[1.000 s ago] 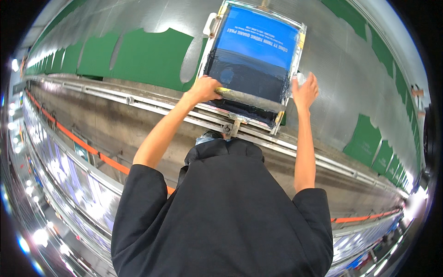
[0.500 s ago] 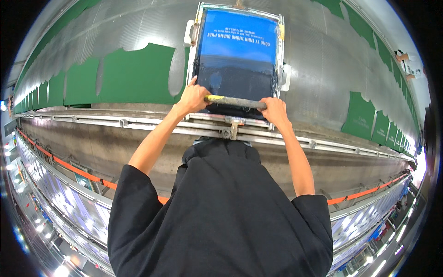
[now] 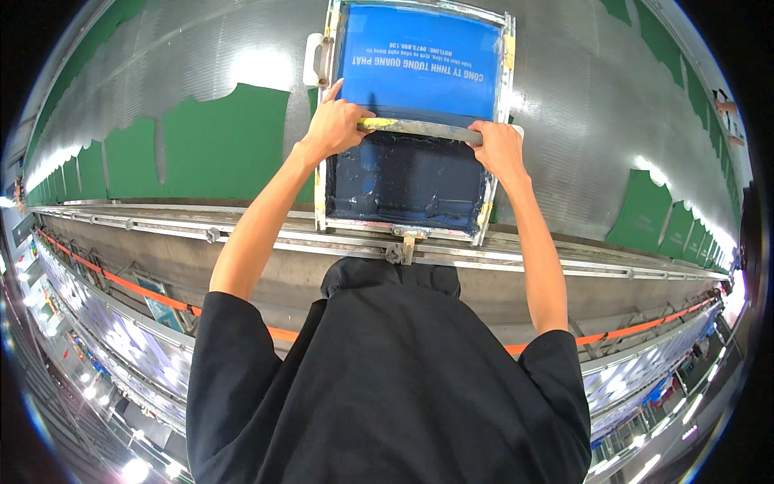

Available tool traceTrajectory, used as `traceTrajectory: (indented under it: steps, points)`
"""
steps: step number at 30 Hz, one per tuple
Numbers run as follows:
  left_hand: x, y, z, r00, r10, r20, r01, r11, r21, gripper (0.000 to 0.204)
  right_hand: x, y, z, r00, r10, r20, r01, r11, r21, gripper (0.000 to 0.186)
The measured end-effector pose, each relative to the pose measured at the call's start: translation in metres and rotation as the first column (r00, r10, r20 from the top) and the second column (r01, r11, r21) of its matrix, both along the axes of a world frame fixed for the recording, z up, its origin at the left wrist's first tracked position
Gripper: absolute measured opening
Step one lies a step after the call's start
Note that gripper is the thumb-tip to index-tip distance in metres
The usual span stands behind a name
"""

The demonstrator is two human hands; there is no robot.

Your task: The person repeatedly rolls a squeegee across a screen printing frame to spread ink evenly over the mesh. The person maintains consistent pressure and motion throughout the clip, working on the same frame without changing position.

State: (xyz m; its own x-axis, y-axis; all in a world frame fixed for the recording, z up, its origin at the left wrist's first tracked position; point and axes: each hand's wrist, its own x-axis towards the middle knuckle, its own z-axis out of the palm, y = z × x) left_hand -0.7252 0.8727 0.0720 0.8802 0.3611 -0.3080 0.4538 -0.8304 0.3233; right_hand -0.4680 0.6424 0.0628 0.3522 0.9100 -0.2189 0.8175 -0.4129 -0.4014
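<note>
A screen printing frame [image 3: 320, 189] lies on the long table in front of me, its mesh [image 3: 419, 40] blue with pale lettering at the far part. Dark ink [image 3: 407, 181] covers the near part of the mesh. Across the middle lies a squeegee [image 3: 419, 127], a long bar with yellow marks at its left end. My left hand [image 3: 334, 125] grips that left end, its index finger stretched forward along the frame's left side. Around the right end, my right hand [image 3: 500, 148] is closed. The squeegee's lower edge is hidden under the bar.
Green fabric pieces [image 3: 218, 145] lie flat on the grey table [image 3: 564, 105] to the left, with more green pieces [image 3: 641, 210] at the right. A metal rail [image 3: 274, 242] with a clamp runs along the near edge. Behind it is an orange strip [image 3: 145, 292].
Both hands have pushed the squeegee away from me, from the frame's near end to about its middle. More dark ink shows on the near side of the bar.
</note>
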Motion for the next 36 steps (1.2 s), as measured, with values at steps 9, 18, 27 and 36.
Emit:
traceTrajectory:
  steps: [9, 18, 27, 36]
  points:
    - [-0.02, -0.022, -0.011, 0.993, 0.01, 0.114, -0.012, 1.0, 0.021, 0.037, -0.019, -0.024, -0.022, 0.995, -0.004, 0.097, -0.005, 0.995, 0.1, 0.036]
    - [-0.13, -0.131, -0.02, 0.986, -0.015, 0.164, 0.024, 0.998, -0.05, 0.044, -0.13, -0.141, -0.023, 0.996, 0.011, 0.091, -0.013, 1.0, 0.027, 0.035]
    - [-0.065, -0.118, 0.005, 0.973, -0.104, -0.206, 0.081, 0.99, -0.117, 0.047, -0.108, -0.109, 0.006, 0.989, 0.12, -0.089, -0.119, 0.993, 0.019, 0.061]
    - [0.0, -0.119, -0.04, 0.955, -0.159, -0.249, 0.027, 0.887, -0.461, 0.059, -0.118, -0.067, -0.018, 0.912, 0.103, -0.396, -0.048, 0.988, 0.146, 0.033]
